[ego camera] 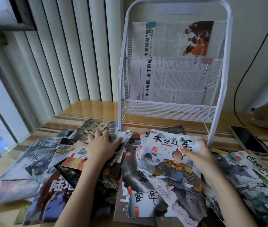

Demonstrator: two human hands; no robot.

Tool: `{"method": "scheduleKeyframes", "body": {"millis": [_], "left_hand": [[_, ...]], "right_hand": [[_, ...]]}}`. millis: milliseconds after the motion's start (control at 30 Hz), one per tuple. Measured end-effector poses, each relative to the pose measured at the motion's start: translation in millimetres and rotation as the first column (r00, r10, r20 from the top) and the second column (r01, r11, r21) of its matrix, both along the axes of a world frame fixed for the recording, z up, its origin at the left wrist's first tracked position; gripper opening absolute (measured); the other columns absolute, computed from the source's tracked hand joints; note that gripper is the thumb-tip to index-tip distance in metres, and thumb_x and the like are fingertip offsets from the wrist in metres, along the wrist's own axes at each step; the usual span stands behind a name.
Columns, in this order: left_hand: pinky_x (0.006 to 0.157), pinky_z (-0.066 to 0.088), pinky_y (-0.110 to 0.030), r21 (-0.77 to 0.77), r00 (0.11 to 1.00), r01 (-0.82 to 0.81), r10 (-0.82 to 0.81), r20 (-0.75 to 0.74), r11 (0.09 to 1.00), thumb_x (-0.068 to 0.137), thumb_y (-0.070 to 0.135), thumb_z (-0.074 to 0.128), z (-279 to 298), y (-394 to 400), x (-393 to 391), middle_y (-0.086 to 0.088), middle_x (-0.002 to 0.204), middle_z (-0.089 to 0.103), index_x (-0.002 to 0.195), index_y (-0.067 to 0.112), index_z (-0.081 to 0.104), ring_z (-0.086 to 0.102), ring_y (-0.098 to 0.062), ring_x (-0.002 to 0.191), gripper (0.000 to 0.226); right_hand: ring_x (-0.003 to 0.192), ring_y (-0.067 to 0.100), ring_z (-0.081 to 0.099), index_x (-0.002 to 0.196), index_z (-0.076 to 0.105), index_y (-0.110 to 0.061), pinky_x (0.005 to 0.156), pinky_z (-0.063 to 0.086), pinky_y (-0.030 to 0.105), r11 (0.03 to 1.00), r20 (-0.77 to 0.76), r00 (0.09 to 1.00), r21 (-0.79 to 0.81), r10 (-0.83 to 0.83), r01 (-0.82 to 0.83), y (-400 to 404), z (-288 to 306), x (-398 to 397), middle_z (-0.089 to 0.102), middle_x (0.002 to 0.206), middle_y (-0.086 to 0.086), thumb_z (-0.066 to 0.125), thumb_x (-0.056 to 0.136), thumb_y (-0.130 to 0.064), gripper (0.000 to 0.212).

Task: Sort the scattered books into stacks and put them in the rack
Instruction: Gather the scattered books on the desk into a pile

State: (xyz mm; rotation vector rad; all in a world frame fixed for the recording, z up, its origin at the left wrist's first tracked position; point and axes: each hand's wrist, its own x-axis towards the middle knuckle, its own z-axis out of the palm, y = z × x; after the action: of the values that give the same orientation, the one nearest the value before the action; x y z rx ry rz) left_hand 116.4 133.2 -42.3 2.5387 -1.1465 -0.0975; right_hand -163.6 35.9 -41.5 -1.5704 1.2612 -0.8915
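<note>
Gathering well means the right hand (200, 154), pinching the Mulan picture book (171, 163) at centre right, lifts it clear while the left hand (102, 145), spread flat, steadies the scattered books (51, 169) across the lower-frame worktop (87, 110), below the white rack (175, 63).

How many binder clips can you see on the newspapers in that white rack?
2. A teal clip sits at the top left of the upper newspaper; a pink clip sits at the top right of the lower newspaper. Others may be hidden.
</note>
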Motion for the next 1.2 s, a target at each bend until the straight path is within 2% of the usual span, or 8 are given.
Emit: {"method": "scheduleKeyframes", "body": {"millis": [100, 167, 333, 500, 700, 833, 967, 1200], "left_hand": [[0.084, 0.039, -0.04, -0.263, 0.998, -0.046, 0.053, 0.021, 0.964, 0.09, 0.045, 0.051, 3.4, 12.3, 5.3, -0.008, 0.101, 0.061, 0.084, 0.012, 0.055, 0.049, -0.034, 0.11, 0.034], [0.077, 0.03, -0.037, -0.194, 0.991, -0.127, 0.134, 0.022, 0.973, 0.086, 0.042, 0.06, 8.8, 21.4, 8.8, -0.01, 0.112, 0.061, 0.098, 0.011, 0.056, 0.047, -0.031, 0.113, 0.033], [0.104, 0.004, -0.071, 0.12, 0.931, -0.347, 0.357, -0.079, 0.93, 0.064, 0.09, 0.038, 3.4, 52.2, 17.6, -0.023, 0.155, -0.001, 0.149, 0.019, 0.004, -0.001, -0.046, 0.141, 0.116], [0.104, -0.006, -0.071, 0.103, 0.953, -0.291, 0.297, -0.05, 0.951, 0.063, 0.093, 0.026, -2.3, 69.5, 11.6, -0.027, 0.155, 0.001, 0.147, 0.015, 0.022, -0.002, -0.05, 0.14, 0.114], [0.11, -0.004, -0.062, 0.02, 0.97, -0.242, 0.242, -0.033, 0.97, 0.074, 0.083, 0.035, -3.2, 82.4, 6.2, -0.027, 0.154, 0.009, 0.141, 0.018, 0.029, 0.003, -0.045, 0.142, 0.094], [0.115, 0.005, -0.053, -0.18, 0.967, -0.255, 0.254, -0.031, 0.95, 0.09, 0.056, 0.041, -11.3, 90.2, 9.9, -0.03, 0.134, 0.036, 0.13, 0.017, 0.04, 0.025, -0.041, 0.133, 0.057], [0.109, 0.019, -0.054, -0.327, 0.973, -0.229, 0.228, -0.044, 0.917, 0.09, 0.017, 0.049, -19.7, 95.0, 16.3, -0.022, 0.108, 0.049, 0.104, 0.003, 0.048, 0.04, -0.04, 0.113, 0.02], [0.1, 0.042, -0.046, -0.71, 0.87, -0.36, -0.056, -0.489, 0.605, 0.091, 0.006, 0.055, -11.4, 104.2, 16.6, -0.001, 0.103, 0.053, 0.101, 0.021, 0.043, 0.052, -0.026, 0.112, 0.022]], "right_hand": [[0.139, 0.026, 0.026, 0.148, 0.021, -0.015, 0.107, 0.03, 0.044, 1.0, 0.02, 1.0, 0.006, 0.01, -0.01, -1.6, -1.1, -0.2, 0.025, 0.154, 0.003, 0.068, 0.082, -0.036, 0.084], [0.14, 0.025, 0.025, 0.149, 0.018, -0.015, 0.108, 0.028, 0.044, 1.0, 0.032, 0.999, 0.014, 0.011, -0.011, -2.1, -1.5, 0.1, 0.022, 0.155, 0.003, 0.069, 0.081, -0.036, 0.087], [0.14, 0.028, 0.026, 0.149, 0.018, -0.016, 0.108, 0.029, 0.047, 1.0, 0.019, 1.0, 0.014, -0.024, 0.024, -1.8, -3.9, 1.6, 0.02, 0.156, 0.005, 0.07, 0.079, -0.036, 0.09], [0.137, 0.025, 0.031, 0.147, 0.022, -0.015, 0.11, 0.03, 0.045, 0.999, 0.119, 0.992, 0.002, -0.034, 0.034, 4.9, 7.4, 6.4, 0.027, 0.153, 0.006, 0.073, 0.078, -0.032, 0.087], [0.092, 0.009, 0.056, 0.112, 0.043, -0.018, 0.075, 0.048, 0.022, 0.956, -0.001, 0.959, -0.069, 0.284, -0.284, 14.1, 37.6, 65.4, 0.057, 0.107, -0.007, 0.07, 0.083, -0.014, 0.04], [0.113, 0.016, 0.052, 0.121, 0.042, -0.014, 0.091, 0.045, 0.032, 0.901, -0.119, 0.911, -0.146, 0.394, -0.409, 18.9, 36.8, 122.5, 0.051, 0.129, -0.003, 0.072, 0.082, -0.021, 0.05], [0.121, 0.023, 0.048, 0.13, 0.038, -0.009, 0.085, 0.038, 0.029, 0.86, -0.307, 0.853, -0.161, 0.423, -0.484, 24.7, 24.3, 162.3, 0.046, 0.138, 0.007, 0.07, 0.084, -0.026, 0.058], [0.106, 0.03, 0.056, 0.129, 0.038, -0.017, 0.09, 0.048, 0.044, 0.871, -0.403, 0.826, -0.123, 0.394, -0.476, 25.4, 3.8, 179.1, 0.058, 0.121, 0.008, 0.068, 0.079, -0.047, 0.065]]}}
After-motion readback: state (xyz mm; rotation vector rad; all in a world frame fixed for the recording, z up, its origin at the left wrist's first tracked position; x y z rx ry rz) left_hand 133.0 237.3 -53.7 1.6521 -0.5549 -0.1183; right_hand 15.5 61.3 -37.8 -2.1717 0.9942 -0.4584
